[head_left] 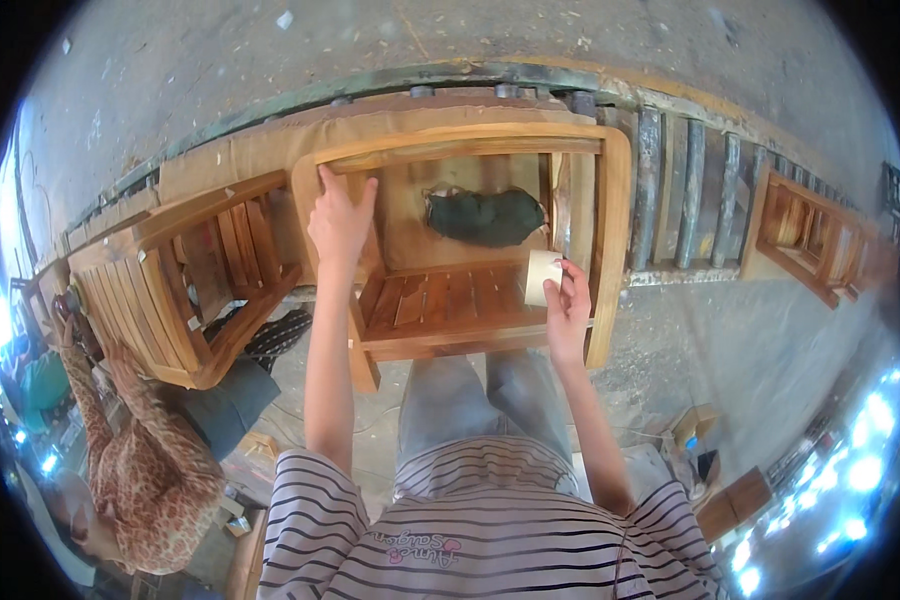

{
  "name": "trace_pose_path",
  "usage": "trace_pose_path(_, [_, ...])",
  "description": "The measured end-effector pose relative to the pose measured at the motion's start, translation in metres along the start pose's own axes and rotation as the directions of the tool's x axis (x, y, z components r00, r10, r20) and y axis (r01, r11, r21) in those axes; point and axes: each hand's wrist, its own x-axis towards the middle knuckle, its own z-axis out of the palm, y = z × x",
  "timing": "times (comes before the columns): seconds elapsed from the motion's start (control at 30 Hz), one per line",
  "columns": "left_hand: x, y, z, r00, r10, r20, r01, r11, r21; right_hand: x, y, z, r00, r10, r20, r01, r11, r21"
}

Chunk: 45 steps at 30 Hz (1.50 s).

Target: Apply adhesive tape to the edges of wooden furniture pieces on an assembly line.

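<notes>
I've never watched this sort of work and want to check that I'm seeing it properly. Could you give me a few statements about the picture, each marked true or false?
1. The right hand holds a pale piece in its fingers. True.
2. A dark green bundle shows within the opening of the wooden frame. True.
3. The left hand is clutching the dark green bundle. False: its index finger points at the upper left corner of the wooden frame.
4. Metal rollers show to the right of the wooden frame. True.
5. The co-worker is on the right. False: the co-worker is on the left, beside a slatted wooden piece.
</notes>
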Motion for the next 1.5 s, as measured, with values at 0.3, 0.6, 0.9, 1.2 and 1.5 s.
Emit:
trace_pose_path(0.3, [-0.008, 0.063, 0.028, 0.99, 0.115, -0.086, -0.097, 0.977, 0.19, 0.004, 0.017, -0.038, 0.996, 0.021, -0.082, -0.015, 0.998, 0.066])
trace_pose_path(0.6, [-0.11, 0.156, 0.034, 0.689, 0.7, 0.186, -0.301, 0.511, -0.805, 0.007, -0.025, -0.062, 0.987, 0.047, 0.155, -0.072, 0.985, 0.159])
trace_pose_path(0.9, [-0.179, 0.176, -0.121, 0.701, 0.709, 0.079, -0.445, 0.521, -0.729, -0.043, -0.147, -0.062, 0.933, -0.262, 0.246, 0.216, 0.956, 0.2])
trace_pose_path(1.2, [-0.317, 0.076, -0.388, 0.206, 0.938, -0.28, -0.511, -0.141, -0.848, -0.118, -0.249, -0.052, 0.708, -0.7, 0.092, 0.595, 0.661, 0.457])
trace_pose_path(1.5, [-0.355, 0.017, -0.437, 0.358, 0.79, -0.498, -0.73, -0.096, -0.677, -0.133, -0.273, -0.032, 0.758, -0.622, 0.195, 0.501, 0.747, 0.437])
